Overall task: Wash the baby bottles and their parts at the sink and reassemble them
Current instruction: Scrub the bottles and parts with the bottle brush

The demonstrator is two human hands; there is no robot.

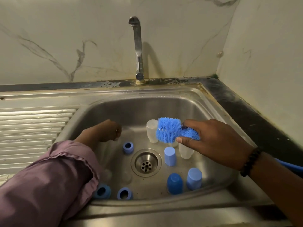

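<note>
1. My left hand (109, 131) reaches low into the sink (105, 110), wrist bent down, fingers curled under; whether it holds anything, I cannot tell.
2. My right hand (211, 141) hovers over the basin, gripping the blue brush (170, 130) by its bristle end.
3. Bottles (152, 131), caps (170, 156) and rings (128, 147) stand scattered around the drain (146, 163).

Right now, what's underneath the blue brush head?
Under the blue brush, gripped by the right hand, stand two clear bottles upside down on the sink floor. The nearer bottle is partly covered.
</note>
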